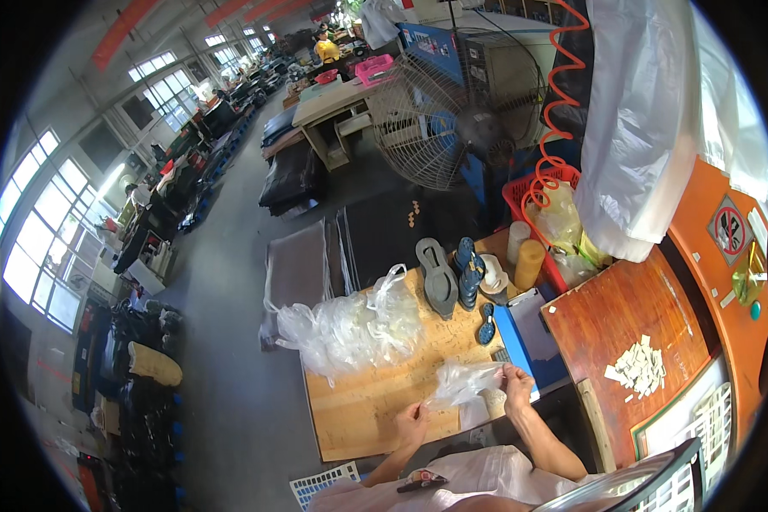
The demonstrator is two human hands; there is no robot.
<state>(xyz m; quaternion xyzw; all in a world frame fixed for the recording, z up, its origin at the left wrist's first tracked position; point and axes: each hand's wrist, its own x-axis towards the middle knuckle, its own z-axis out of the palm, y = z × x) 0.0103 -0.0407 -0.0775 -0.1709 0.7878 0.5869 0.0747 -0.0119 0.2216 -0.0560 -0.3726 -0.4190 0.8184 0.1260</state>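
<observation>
A clear plastic bag is stretched between my two hands above the near edge of the wooden table. My left hand pinches its lower left end. At the upper right end, the fingers of my right hand are closed on the film. Left of the bag lies a heap of clear plastic bags with handle loops. Grey shoe soles, dark blue soles and a small blue sole rest beyond my hands. A whitish rounded thing under the bag is partly hidden.
A blue clipboard lies right of the bag. Small white pieces are piled on a reddish-brown board. Yellow tape rolls stand near a red basket. A large fan and coiled orange hose are farther back.
</observation>
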